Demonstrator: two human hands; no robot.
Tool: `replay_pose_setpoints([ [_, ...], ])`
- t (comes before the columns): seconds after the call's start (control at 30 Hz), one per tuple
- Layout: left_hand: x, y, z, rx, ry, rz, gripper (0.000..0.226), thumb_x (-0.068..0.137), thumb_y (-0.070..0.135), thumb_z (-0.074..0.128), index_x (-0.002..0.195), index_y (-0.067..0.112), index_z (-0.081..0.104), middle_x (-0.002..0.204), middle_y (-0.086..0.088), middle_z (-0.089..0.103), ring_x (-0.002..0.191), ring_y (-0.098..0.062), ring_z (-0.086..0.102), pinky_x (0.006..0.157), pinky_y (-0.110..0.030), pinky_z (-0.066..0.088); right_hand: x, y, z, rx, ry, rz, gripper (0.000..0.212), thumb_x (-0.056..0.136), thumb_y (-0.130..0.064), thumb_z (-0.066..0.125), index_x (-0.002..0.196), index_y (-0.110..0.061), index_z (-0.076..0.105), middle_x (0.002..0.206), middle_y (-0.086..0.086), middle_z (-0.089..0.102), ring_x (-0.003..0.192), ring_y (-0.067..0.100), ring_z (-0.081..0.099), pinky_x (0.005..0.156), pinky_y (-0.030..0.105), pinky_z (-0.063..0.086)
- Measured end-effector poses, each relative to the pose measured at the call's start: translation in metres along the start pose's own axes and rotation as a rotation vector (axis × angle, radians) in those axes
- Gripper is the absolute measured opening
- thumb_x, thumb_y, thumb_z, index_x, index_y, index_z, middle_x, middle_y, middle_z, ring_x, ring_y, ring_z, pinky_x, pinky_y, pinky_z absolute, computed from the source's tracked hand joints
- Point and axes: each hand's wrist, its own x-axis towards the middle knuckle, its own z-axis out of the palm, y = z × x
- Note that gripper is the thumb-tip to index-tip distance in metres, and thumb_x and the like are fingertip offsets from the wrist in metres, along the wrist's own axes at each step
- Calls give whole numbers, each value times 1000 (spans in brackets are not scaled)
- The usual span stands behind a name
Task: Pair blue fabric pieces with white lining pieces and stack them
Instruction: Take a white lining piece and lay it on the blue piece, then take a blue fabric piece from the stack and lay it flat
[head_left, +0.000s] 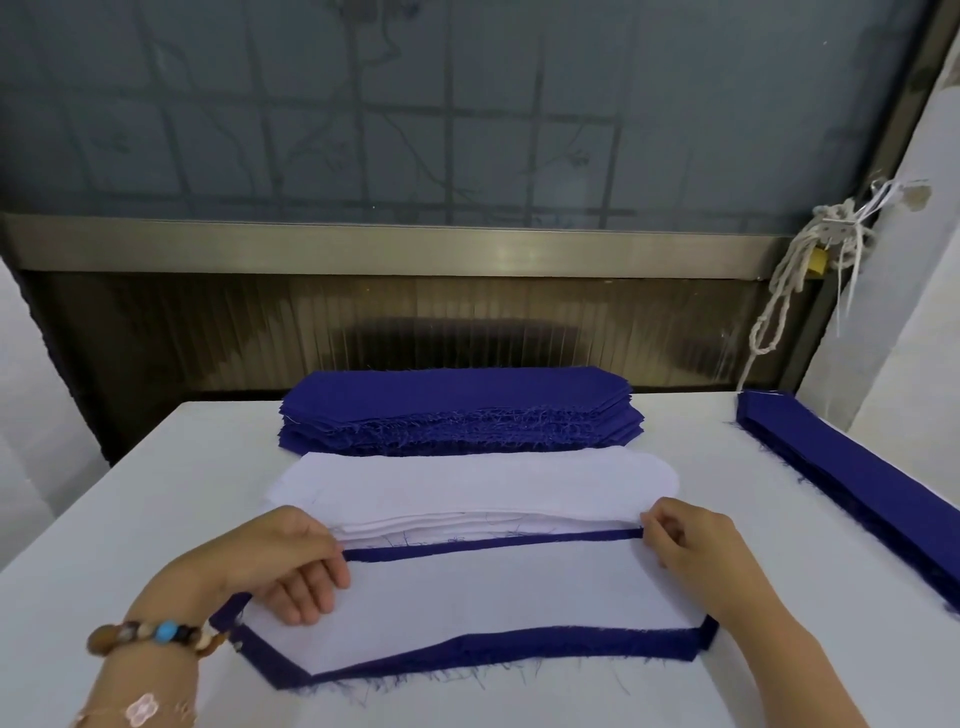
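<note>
At 6 o'clock on the table (130, 493), a white lining piece (493, 597) is lying on a blue fabric piece (519, 642). Their long axis is running from 9 to 3 o'clock, and the frayed edge is facing 6. The left hand (291, 561) is gripping the lining's left end with curled fingers, and the right hand (685, 540) is pinching the blue far corner, probably to square the edges. The white stack (467, 483) is waiting in the middle, and the blue stack (457, 410) at 12.
</note>
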Motion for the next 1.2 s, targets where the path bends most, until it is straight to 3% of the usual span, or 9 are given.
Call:
replay_pose_setpoints([
  [0.17,9,21,12,-183,154,340,39,102,23,45,78,16,74,69,-15,68,57,-24,64,52,-26,53,2,-12,0,19,193,-89,28,93,-21,57,68,-12,51,55,8,51,49,18,36,52,34,42],
  [0.37,36,56,-6,-15,493,573,24,98,17,53,95,31,73,92,14,72,90,-1,65,72,-14,48,38,-54,2,-40,81,-273,8,93,-20,58,87,-25,58,79,-10,58,72,11,54,64,17,45],
  [0.43,48,63,-11,70,615,559,23,97,14,55,103,29,71,100,18,69,96,1,62,78,-12,43,54,-69,9,-54,87,-334,11,93,-17,58,98,-27,59,92,-11,58,85,8,54,74,14,44],
  [0.6,76,70,-2,161,818,511,31,94,9,57,123,14,64,126,1,61,116,-12,53,100,-25,40,89,-107,40,-71,49,-419,29,95,-18,56,123,-25,57,119,-11,53,111,7,44,94,17,39],
  [0.73,102,77,13,290,834,465,32,96,18,56,127,18,60,126,4,60,116,-13,53,97,-26,44,113,-138,72,-37,-7,-468,23,99,-19,49,120,-23,57,115,-8,56,107,8,46,91,20,42],
  [0.87,124,80,11,378,935,391,30,97,28,54,126,23,60,106,8,61,104,-10,52,84,-25,47,133,-157,102,-16,-47,-349,10,99,-24,51,101,-18,59,101,-2,56,86,10,52,79,24,47],
  [0.97,135,79,3,337,934,375,35,97,32,53,131,24,57,93,9,60,99,-12,49,84,-28,47,150,-167,110,-174,-70,-284,19,97,-36,54,95,-17,49,97,3,61,81,16,53,69,28,44],
  [1.07,145,80,2,485,952,299,45,100,42,41,143,27,43,101,8,59,101,-13,50,89,-29,46,166,-173,110,-255,-121,-259,29,94,-44,55,104,-17,48,101,6,65,83,20,57,69,32,46],
  [1.2,155,80,2,611,979,235,53,101,50,32,148,28,32,120,4,55,108,-13,49,92,-28,45,180,-168,108,-243,-208,-262,56,92,-52,54,139,-30,36,109,4,66,98,22,61,80,35,50],
])
